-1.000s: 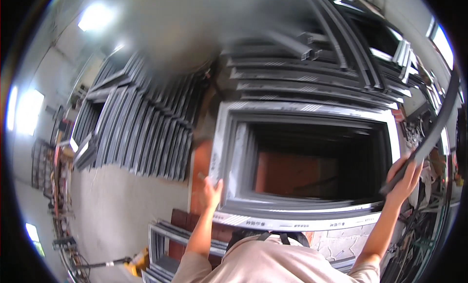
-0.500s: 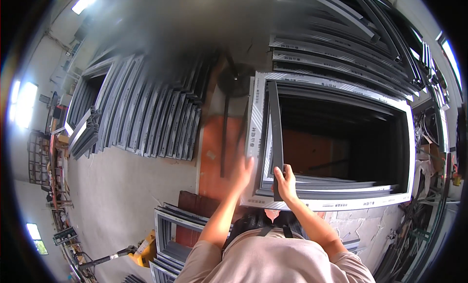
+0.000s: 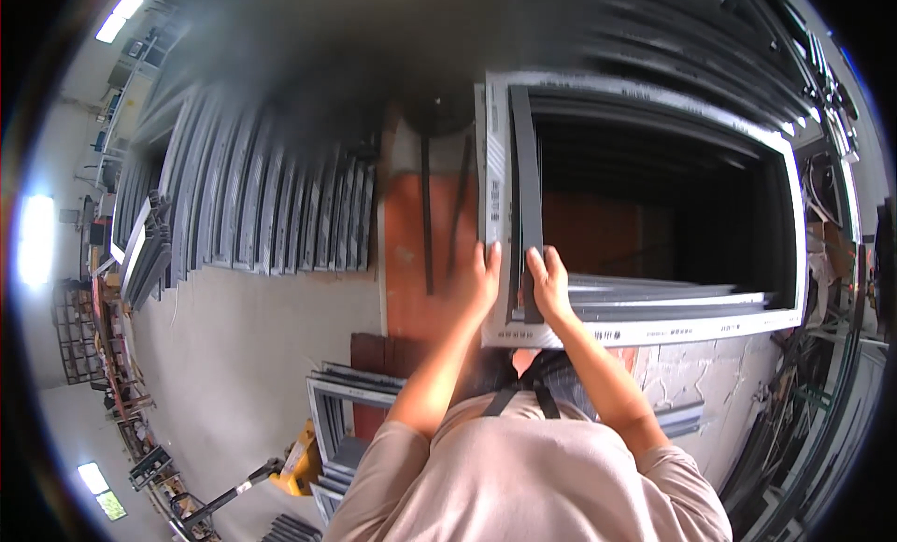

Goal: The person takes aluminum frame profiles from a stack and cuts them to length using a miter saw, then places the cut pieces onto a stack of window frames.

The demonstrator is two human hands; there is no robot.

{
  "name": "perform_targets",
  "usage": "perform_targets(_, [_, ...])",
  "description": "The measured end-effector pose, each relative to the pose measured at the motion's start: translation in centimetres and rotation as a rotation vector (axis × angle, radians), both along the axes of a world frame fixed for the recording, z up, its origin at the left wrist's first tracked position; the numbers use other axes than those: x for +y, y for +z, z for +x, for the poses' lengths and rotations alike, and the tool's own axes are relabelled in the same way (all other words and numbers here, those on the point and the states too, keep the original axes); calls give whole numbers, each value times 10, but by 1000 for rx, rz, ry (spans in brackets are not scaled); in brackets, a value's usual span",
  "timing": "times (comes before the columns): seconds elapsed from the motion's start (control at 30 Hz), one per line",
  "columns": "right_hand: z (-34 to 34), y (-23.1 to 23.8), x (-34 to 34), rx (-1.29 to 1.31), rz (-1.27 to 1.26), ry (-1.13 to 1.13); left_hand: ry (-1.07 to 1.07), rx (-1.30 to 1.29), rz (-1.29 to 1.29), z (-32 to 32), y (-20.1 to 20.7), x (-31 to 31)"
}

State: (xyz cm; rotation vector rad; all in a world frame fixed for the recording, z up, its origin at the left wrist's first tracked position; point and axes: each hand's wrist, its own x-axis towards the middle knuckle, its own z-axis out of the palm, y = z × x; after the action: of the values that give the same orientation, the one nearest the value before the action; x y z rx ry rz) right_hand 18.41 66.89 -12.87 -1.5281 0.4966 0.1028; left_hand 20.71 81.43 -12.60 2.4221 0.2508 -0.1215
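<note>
In front of me stands a large rectangular window frame, dark inside, its face covered in white printed film. My left hand is closed on the outer edge of its left rail, thumb towards the face. Just inside that rail runs a long dark grey metal bar, slightly tilted. My right hand grips this bar near its lower end, thumb on the left; the fingers beyond it are partly hidden. Further frames stand behind the large one, seen through its opening.
A row of dark frames leans at the far left. More frames and a yellow pallet-truck part are at the lower left. An orange panel lies left of the large frame. Long profiles line the right side.
The large frame and both hands sit higher in the picture as the view has shifted. My left hand, blurred before, shows more clearly at the rail's edge. My right hand stays on the bar.
</note>
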Motion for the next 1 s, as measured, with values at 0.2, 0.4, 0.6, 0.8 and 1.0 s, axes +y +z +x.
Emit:
perform_targets(0.2, [11,7,4,-4,-36,16,27,64,-256,8,26,-9])
perform_targets(0.4, [9,40,8,-81,-192,27,21,230,-400,8,46,-8])
perform_targets(0.6, [10,54,9,-60,-237,62,55,-4,-378,4,15,-4])
perform_targets(0.8, [11,45,6,-32,-214,19,42,91,-383,6,36,-9])
perform_targets(1.0, [12,41,1,-56,-103,43,10,97,-246,7,28,-3])
